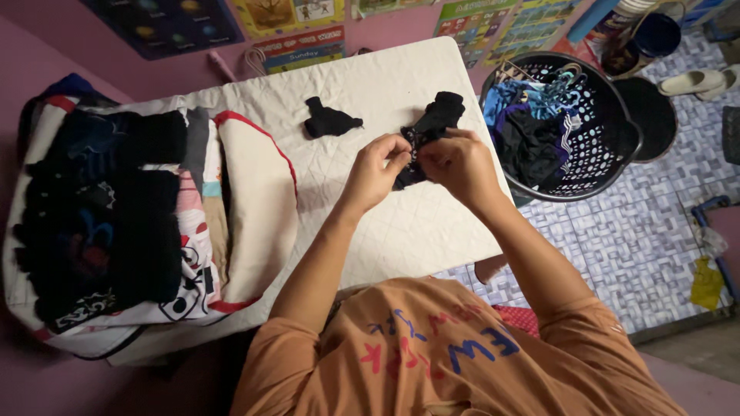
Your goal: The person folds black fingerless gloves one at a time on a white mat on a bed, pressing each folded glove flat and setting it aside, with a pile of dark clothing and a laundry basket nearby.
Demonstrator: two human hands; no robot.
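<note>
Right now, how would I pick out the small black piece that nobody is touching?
Start at the white quilted table. Above the left hand, toward the pink wall, a small bundled black garment lies alone on the cloth. Unlike the black sock-like piece pinched by both the left hand and the right hand, it touches nothing else.

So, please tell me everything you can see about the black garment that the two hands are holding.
The black garment is small, soft dark cloth, crumpled, with a faint pale pattern near the fingers. The left hand and right hand both pinch its lower part just above the white quilted table cover. Its upper end lies bunched on the cover, near the table's edge beside the laundry basket.
</note>
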